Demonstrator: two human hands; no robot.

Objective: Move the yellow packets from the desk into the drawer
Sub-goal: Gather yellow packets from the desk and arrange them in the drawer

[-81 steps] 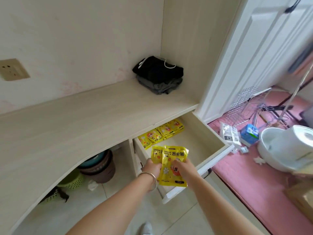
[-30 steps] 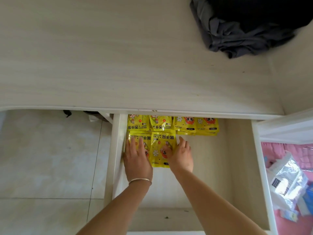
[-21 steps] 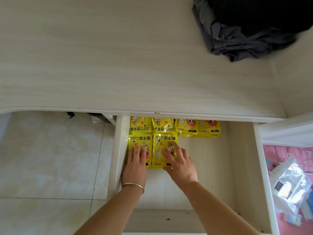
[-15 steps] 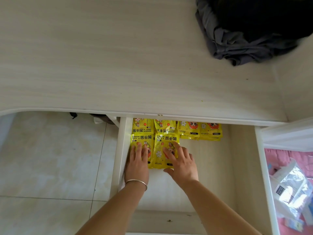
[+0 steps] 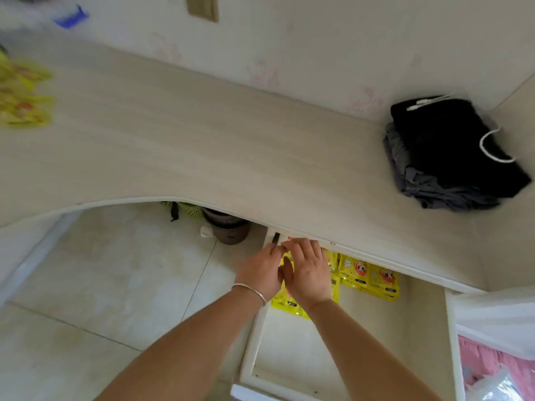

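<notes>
pale desk runs along the wall, drawer pulled out beneath it. both arms reach in, left hand and right hand side by side, palms down, fingers flat on packets at the drawer's back left, gripping nothing. more packets, blurred, lie far left on the desk.

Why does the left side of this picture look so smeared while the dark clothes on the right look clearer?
Head view: motion blur smears the yellow packets on the desk at far left and the blue object above; the folded dark clothes and both hands, left hand and right hand, are sharper. The wide lens bows the desk edge. Light is soft, without glare.
</notes>
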